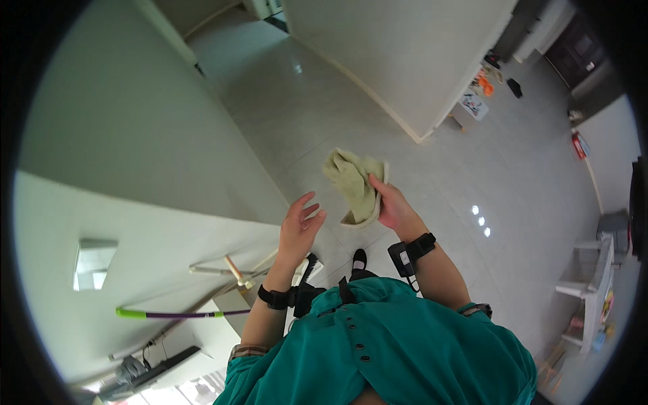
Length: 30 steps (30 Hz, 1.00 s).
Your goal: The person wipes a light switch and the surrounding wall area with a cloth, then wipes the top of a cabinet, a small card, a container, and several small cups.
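A pale green cloth (354, 185) with a lighter edge hangs bunched up in front of me, above the tiled floor. My right hand (394, 205) grips its right side, with the thumb on top; the other fingers are hidden behind the cloth. To the left of the cloth, my left hand (301, 230) is raised with its fingers apart and slightly curled. It holds nothing and does not touch the cloth. Each wrist wears a black strap with a small black device.
A wall corner (417, 139) juts out ahead. At the left, a purple and green pole (182, 315) and a brush (310, 266) are near the wall. A white shelf (590, 293) stands at the right. Shoes (514, 88) lie near a small stool (471, 107).
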Tool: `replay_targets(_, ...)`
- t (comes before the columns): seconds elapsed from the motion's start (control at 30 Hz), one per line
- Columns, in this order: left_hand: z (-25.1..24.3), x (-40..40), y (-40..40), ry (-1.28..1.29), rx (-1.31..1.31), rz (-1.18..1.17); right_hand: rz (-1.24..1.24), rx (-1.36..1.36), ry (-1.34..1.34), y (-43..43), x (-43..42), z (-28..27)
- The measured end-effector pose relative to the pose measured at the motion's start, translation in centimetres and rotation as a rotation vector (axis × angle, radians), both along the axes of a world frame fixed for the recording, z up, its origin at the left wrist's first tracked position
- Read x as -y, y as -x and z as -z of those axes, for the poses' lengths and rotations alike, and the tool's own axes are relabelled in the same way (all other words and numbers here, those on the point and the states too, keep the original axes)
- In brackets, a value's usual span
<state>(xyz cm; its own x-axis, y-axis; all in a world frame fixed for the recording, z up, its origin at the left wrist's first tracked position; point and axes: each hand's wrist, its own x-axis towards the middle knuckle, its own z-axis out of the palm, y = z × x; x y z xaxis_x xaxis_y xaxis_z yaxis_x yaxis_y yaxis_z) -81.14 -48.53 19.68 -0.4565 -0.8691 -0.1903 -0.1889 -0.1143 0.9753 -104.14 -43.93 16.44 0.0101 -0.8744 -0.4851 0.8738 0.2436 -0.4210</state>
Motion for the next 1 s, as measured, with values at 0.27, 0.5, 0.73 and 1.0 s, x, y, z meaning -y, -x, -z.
replay_targets(0.27, 0.5, 3.2, 9.2, 0.083, 0.04, 0.253, 0.056, -1.657, -0.125, 7.6, -3.9, 2.2)
replay_targets(0.5, -0.1, 8.0, 16.6, 0.249, 0.063, 0.43, 0.134, -0.772, 0.084, 10.8, -0.9, -3.4)
replay_targets(0.73, 0.6, 20.3, 22.0, -0.05, -0.193, 0.512, 0.177, -0.832, 0.234, 13.7, 8.5, -4.8)
replay_targets(1.0, -2.8, 32.5, 24.5, 0.155, -0.156, 0.544, 0.498, -0.343, 0.191, 18.1, 21.0, -3.7)
